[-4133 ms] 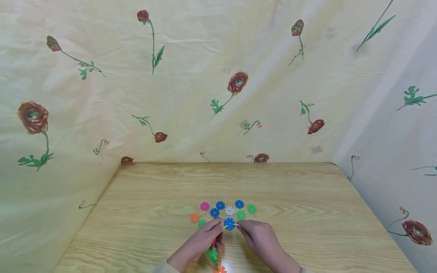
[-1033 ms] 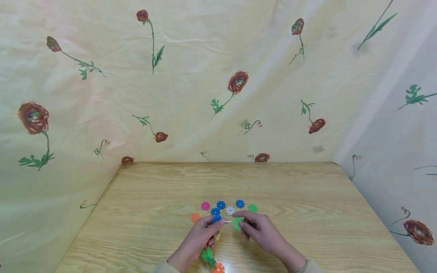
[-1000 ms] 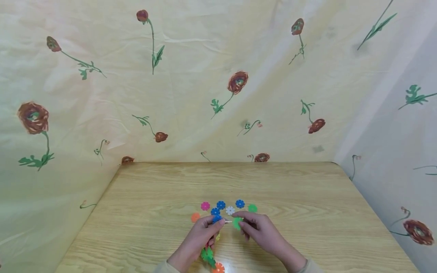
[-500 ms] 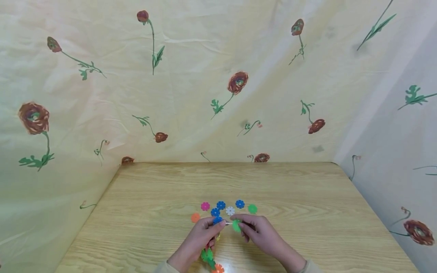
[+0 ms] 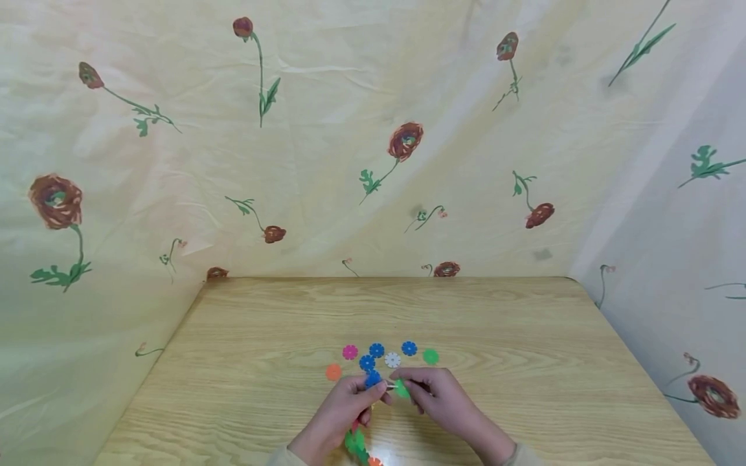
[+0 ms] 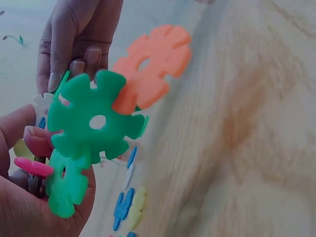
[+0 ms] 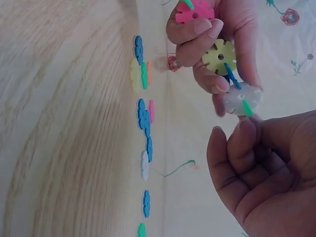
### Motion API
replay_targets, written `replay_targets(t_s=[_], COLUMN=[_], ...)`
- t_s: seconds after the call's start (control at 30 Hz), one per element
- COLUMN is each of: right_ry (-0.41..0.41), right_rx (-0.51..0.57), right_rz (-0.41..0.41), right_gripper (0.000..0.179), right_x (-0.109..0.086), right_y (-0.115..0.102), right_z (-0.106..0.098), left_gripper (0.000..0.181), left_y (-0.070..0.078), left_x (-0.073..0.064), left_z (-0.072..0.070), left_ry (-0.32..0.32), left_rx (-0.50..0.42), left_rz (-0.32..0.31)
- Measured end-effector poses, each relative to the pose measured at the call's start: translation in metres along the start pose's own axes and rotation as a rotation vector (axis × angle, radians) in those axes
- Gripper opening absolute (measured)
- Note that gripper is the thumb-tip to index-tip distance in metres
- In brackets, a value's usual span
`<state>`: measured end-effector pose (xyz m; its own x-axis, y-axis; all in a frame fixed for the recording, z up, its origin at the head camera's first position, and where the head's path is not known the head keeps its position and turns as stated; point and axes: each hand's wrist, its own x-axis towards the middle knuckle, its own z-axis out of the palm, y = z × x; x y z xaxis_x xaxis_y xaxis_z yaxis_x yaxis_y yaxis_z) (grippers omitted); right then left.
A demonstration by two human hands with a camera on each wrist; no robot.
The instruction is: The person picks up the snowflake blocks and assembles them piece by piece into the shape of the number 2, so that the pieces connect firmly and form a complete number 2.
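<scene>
My left hand [image 5: 350, 402] holds a chain of notched plastic snowflake discs, its thumb and fingers on the white disc [image 7: 241, 101] at the upper end. Behind that come a blue disc [image 7: 232, 75], a yellow disc [image 7: 219, 57] and a pink disc [image 7: 194, 12]. Lower on the chain hang a light green disc [image 6: 68, 182], a dark green disc [image 6: 96, 118] and an orange disc [image 6: 154, 64]. My right hand [image 5: 436, 392] pinches another green disc [image 5: 402, 389], seen nearly edge-on in the right wrist view, its edge at the white disc's rim.
Loose discs lie flat on the wooden table [image 5: 262, 336] beyond my hands: pink [image 5: 350, 352], orange [image 5: 333, 372], white [image 5: 393, 360], green [image 5: 430, 356] and several blue ones [image 5: 409, 348]. A flower-printed cloth [image 5: 326, 162] hangs behind and at both sides.
Around four seconds ago my right hand held the white disc at the blue one; the white is now joined on. A green disc has left the table for my right hand and moved against the white.
</scene>
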<state>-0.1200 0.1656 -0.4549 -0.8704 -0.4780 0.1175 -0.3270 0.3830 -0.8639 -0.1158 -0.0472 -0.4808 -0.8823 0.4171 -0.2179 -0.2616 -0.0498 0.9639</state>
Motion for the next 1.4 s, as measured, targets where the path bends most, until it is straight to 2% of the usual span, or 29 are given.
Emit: replay_targets(t_s=[0.2,0.43,0.67,0.83,0.93,1.03,1.1,1.27,1.4], right_ry=[0.016,0.027,0.038,0.140,0.185,0.138,0.071,-0.126,-0.228], right_rx=[0.046,0.024,0.021,-0.024,-0.096,-0.247,-0.360,-0.575,-0.657], right_rz=[0.021,0.037,0.021,0.072,0.109,0.076,0.012,-0.145,-0.162], right_gripper=[0.023,0.023,0.023,0.028,0.025,0.016,0.014,0.030,0.039], right_x=[0.001,0.000,0.002,0.003,0.005,0.007,0.007,0.005,0.001], right_y=[0.001,0.004,0.004,0.004,0.005,0.010,0.013,0.013,0.012], right_z=[0.005,0.009,0.012,0.013,0.014,0.017,0.020,0.030,0.035], left_gripper=[0.040,0.036,0.031,0.034,0.034,0.033,0.034,0.034,0.038], left_y=[-0.004,0.000,0.005,0.008,0.010,0.011,0.012,0.014,0.014], left_x=[0.000,0.005,0.007,0.005,0.004,0.004,0.004,0.003,0.003], left_z=[0.001,-0.006,-0.010,-0.015,-0.019,-0.023,-0.025,-0.026,-0.026], left_ry=[-0.001,-0.022,-0.033,-0.003,0.018,0.028,0.024,0.012,-0.001], left_rx=[-0.009,0.064,0.129,0.128,0.110,0.097,0.090,0.085,0.108], left_rz=[-0.001,-0.028,0.002,0.007,0.000,-0.006,-0.006,-0.002,0.008])
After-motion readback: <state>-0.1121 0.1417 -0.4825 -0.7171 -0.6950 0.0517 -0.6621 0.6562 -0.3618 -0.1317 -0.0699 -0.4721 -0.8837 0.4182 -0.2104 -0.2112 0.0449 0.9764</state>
